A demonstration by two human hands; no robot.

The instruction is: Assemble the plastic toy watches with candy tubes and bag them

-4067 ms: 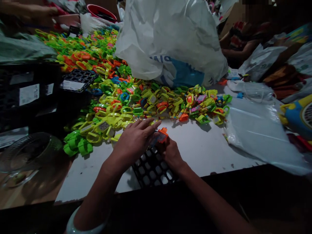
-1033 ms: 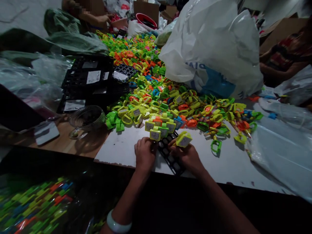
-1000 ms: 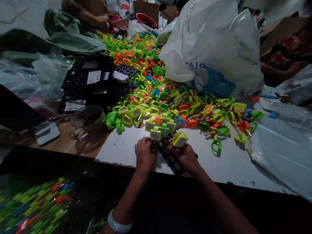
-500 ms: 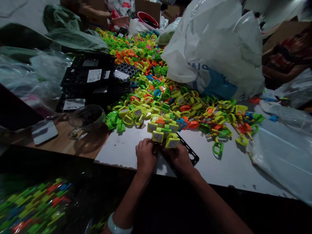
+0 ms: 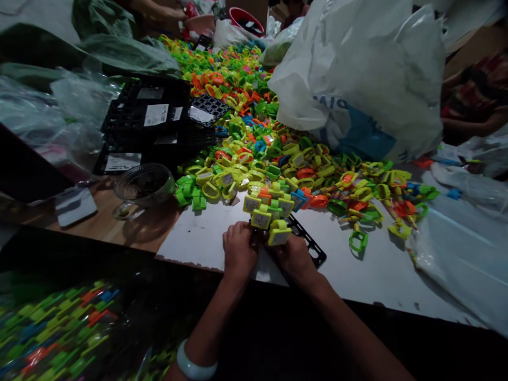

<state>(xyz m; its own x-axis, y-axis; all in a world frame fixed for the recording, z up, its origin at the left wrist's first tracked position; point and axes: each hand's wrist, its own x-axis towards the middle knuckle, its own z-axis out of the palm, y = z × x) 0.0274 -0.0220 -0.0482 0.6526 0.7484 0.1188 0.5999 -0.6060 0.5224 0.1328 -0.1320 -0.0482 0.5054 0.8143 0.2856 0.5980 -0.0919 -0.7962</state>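
Close to the table's front edge, my left hand (image 5: 239,250) is closed, its fingertips hidden beneath a bunch of toy watches (image 5: 261,217) in yellow, green, orange and blue. What those fingers grip cannot be made out. My right hand (image 5: 297,260) is closed at the near side of the bunch, around a yellow toy watch (image 5: 280,234) whose square face points toward me. Under and beside the right hand lies a black perforated tray (image 5: 313,248), partly covered by the hand. The watches in the bunch stand close together, faces outward.
A large heap of toy watches (image 5: 246,132) spreads behind my hands. Left are stacked black trays (image 5: 137,114) and a glass bowl (image 5: 145,185). A big white plastic bag (image 5: 357,69) stands right. Below left lie more watches (image 5: 59,328). Other people's arms show at the back.
The yellow toy watch at my right hand sits slightly lower and farther from the rest of the bunch. Both hands stay nearly in place; the whole view has shifted a little.
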